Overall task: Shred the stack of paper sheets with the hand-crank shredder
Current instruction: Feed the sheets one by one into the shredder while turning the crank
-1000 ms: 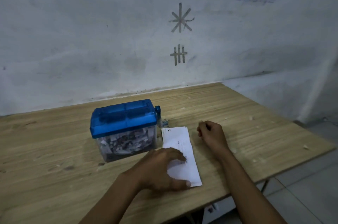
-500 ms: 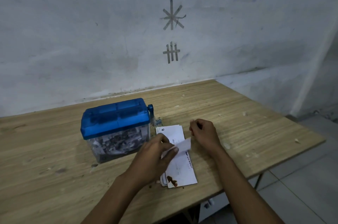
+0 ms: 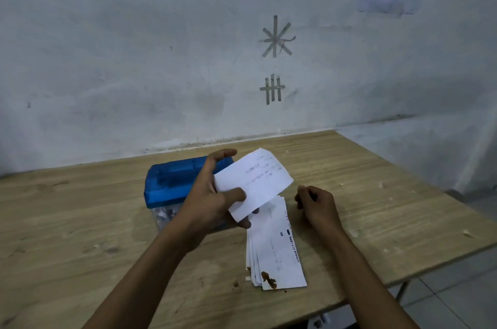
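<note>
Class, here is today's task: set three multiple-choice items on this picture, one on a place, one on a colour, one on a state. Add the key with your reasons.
1. Where does the stack lie?
A. On top of the shredder
B. On the table beside the shredder
C. On the floor

2. What colour is the shredder's lid?
A. Red
B. Blue
C. Green

3. What is the left hand doing?
A. Holding one sheet above the table
B. Lying flat on the table
C. Turning a crank

Key:
1 B, the stack lies fanned on the wood next to the shredder.
2 B, the lid is clear blue plastic.
3 A, thumb and fingers pinch a single raised sheet.
</note>
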The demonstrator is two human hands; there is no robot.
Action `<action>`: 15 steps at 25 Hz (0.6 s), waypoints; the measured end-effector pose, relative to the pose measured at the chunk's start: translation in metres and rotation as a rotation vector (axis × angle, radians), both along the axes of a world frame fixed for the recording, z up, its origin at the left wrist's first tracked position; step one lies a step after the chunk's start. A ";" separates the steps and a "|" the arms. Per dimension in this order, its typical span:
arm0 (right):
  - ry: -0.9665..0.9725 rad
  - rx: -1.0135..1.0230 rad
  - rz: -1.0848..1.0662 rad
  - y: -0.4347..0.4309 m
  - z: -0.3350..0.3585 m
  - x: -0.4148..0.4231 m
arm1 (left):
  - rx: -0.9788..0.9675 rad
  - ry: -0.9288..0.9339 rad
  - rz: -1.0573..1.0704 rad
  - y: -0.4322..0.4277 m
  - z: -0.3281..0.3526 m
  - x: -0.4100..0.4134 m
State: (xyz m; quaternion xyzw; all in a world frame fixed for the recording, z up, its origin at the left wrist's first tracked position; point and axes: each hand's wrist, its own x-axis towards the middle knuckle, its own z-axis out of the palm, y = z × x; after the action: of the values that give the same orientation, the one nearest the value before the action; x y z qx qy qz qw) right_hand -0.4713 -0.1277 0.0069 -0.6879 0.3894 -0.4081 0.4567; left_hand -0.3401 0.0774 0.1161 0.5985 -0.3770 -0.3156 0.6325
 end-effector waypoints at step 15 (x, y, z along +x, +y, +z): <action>0.024 -0.001 0.466 0.061 0.077 0.066 | -0.075 -0.289 0.338 0.016 0.033 0.087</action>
State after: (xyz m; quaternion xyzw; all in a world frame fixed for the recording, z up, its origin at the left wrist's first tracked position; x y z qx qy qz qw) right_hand -0.4055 -0.0664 0.0841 -0.7640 0.2254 -0.2837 0.5338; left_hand -0.2532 0.0932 0.1489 0.6684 -0.3693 -0.1018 0.6376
